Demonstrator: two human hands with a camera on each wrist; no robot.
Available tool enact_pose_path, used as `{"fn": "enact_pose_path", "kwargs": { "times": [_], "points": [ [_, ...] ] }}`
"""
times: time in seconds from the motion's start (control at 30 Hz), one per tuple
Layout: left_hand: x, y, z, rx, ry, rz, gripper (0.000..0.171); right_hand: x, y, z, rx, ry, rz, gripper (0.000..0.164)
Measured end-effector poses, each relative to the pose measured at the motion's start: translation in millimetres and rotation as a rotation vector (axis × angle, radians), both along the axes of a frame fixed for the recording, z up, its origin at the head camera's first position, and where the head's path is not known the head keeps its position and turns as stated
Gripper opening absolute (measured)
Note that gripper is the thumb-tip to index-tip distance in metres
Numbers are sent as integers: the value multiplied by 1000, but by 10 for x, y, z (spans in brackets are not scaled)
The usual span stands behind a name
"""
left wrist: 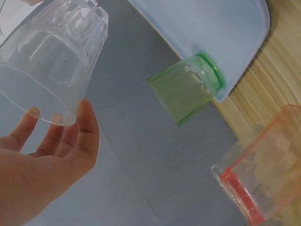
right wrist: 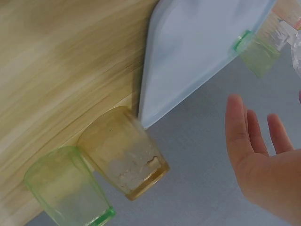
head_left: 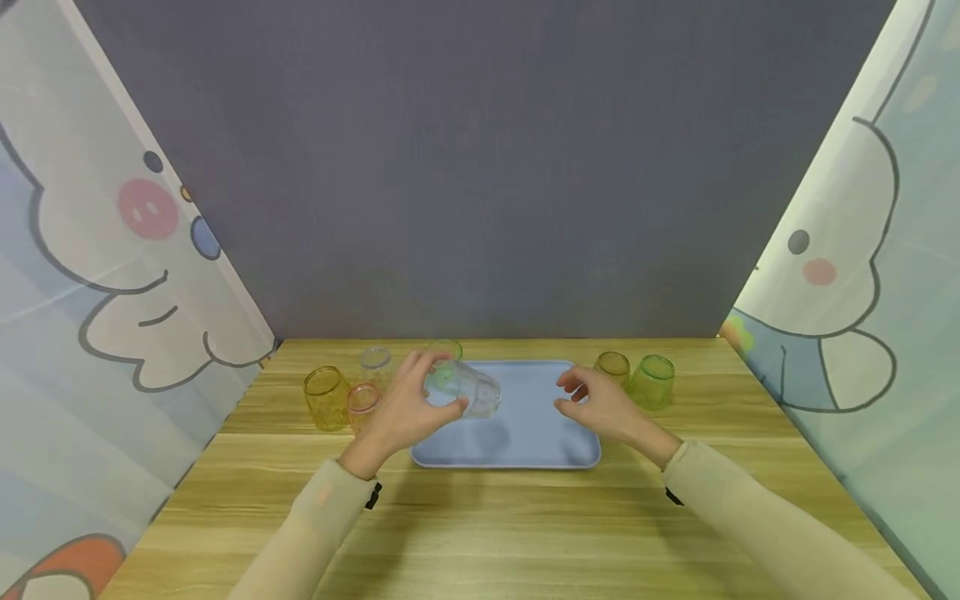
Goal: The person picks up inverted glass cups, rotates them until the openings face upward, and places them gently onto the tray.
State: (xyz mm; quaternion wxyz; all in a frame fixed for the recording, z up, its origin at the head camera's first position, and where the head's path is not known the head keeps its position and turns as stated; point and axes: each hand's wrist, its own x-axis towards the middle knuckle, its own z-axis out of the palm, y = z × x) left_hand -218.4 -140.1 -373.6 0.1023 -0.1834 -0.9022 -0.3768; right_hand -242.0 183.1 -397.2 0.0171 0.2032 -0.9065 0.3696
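Note:
My left hand (head_left: 416,400) holds a clear tumbler (head_left: 480,392) over the left part of a light blue tray (head_left: 525,454). The tumbler lies tilted on its side, its wide rim toward the palm and its thick base pointing right. In the left wrist view, the fingertips (left wrist: 87,113) are at the rim. A green tumbler (left wrist: 188,87) is upright at the tray's far left corner, partly behind the left hand in the head view. Above the tray's right side, my right hand (head_left: 603,406) has loosely bent fingers with nothing between them.
Left of the tray are a yellow tumbler (head_left: 327,400), a pink tumbler (head_left: 363,400) and a pale clear one (head_left: 376,362). On the right stand an amber tumbler (right wrist: 124,150) and another green tumbler (right wrist: 68,186). A grey panel (head_left: 480,167) rises behind the wooden table (head_left: 480,542).

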Motion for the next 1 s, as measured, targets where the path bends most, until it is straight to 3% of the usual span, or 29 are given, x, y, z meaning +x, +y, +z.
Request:
{"fn": "enact_pose_path", "kwargs": {
  "times": [0.53,0.77,1.0],
  "points": [
    [-59,-11,-72,-135,59,30,64,-91,139,-3,134,60,-29,30],
    [-62,-16,-83,-224,121,35,64,-135,193,16,160,68,-47,32],
    [-104,-32,-116,-269,122,44,65,-153,235,53,195,69,-56,34]
  ]
}}
